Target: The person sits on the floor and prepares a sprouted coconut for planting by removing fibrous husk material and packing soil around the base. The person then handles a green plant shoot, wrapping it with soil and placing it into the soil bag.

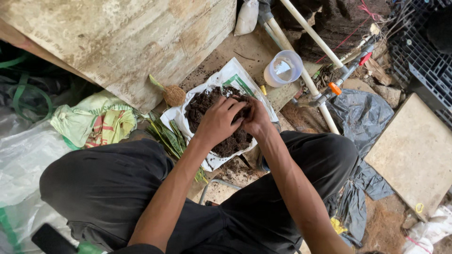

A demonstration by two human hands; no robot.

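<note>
Cluttered bare ground under a weathered concrete slab [127,42] makes up the work spot, with the person squatting over an open white sack [221,84]. That sack is the landmark: it lies on the ground between the knees, its mouth rolled back over dark potting soil [228,143]. Both hands are sunk in the soil at its far side. The left hand [217,121] is curled, fingers bent down into the soil, and the right hand [256,117] is cupped against it, so they seem to press a clump between them; what exactly is inside I cannot tell. Much soil remains in the sack. Just left of the sack rests a finished-looking fibre ball [174,95] with a leaf, and striped green cuttings [172,136] lie unpotted. Beyond the sack stands a clear plastic jug [284,68] beside white pipes [310,33].
</note>
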